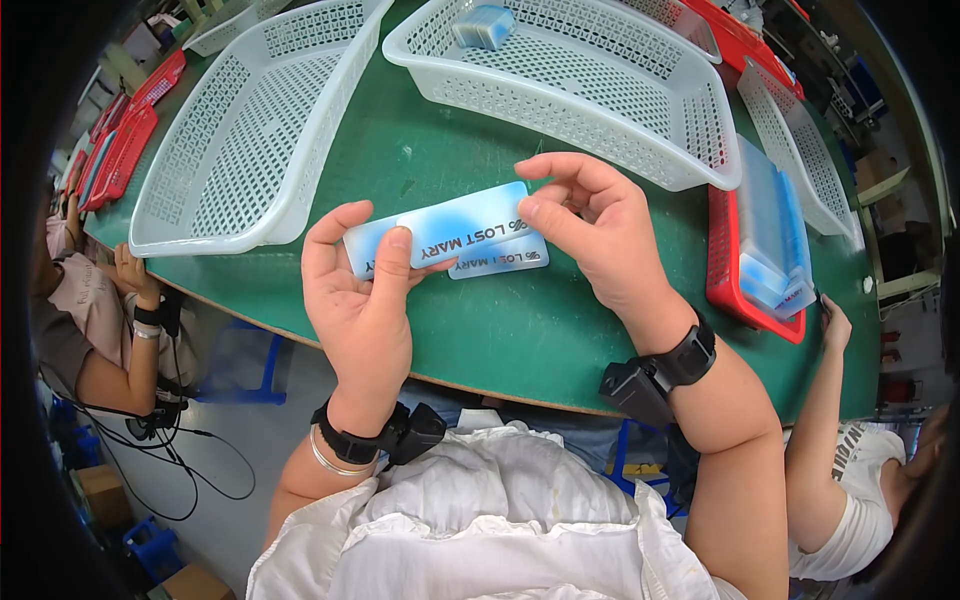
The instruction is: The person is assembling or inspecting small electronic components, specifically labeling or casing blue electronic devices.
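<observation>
My left hand is closed on a flat, glossy blue-and-white printed panel, its thumb across the front face. The panel is long, with rounded corners and dark lettering that reads upside down. Just below it shows part of a similar panel; whether it rests on the table or against my left fingers, I cannot tell. At the held panel's right end is my right hand, thumb tip by the edge and index finger raised apart from the thumb. Its other fingers are curled and partly hidden.
A white perforated basket stands left on the green table. Another white basket at the back holds stacked panels. On the right, a red basket contains blue-and-white pieces, near another person's hand. Someone sits at left.
</observation>
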A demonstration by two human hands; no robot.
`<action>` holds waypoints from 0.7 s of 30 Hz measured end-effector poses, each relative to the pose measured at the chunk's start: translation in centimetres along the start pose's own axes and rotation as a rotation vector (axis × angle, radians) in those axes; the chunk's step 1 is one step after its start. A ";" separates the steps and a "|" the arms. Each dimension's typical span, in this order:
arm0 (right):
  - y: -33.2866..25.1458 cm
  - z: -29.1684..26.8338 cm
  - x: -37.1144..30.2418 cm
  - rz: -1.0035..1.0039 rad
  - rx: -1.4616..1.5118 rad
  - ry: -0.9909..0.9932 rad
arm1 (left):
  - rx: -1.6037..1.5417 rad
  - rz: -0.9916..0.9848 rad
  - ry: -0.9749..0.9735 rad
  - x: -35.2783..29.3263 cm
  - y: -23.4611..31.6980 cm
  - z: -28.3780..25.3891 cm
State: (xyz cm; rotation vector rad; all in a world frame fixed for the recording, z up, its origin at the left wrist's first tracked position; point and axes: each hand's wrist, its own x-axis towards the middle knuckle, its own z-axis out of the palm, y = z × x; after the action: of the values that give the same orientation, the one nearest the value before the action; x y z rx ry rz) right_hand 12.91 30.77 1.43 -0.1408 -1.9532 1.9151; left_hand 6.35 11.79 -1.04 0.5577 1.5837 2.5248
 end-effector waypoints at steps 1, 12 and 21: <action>-0.2 0.0 0.0 -0.003 -0.028 -0.009 | 0.000 0.000 0.000 0.0 -0.1 0.0; -0.4 0.1 0.1 -0.037 -0.065 -0.050 | 0.016 0.018 0.025 0.0 -0.1 -0.1; -0.5 -0.9 0.2 -0.010 -0.450 -0.147 | -0.188 0.108 0.260 0.3 -0.1 -1.3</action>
State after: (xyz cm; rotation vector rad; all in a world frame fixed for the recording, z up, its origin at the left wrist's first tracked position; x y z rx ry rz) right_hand 13.13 31.68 1.99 -0.1164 -2.4530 1.4855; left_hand 5.59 10.79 -1.58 0.3105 1.3989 2.8878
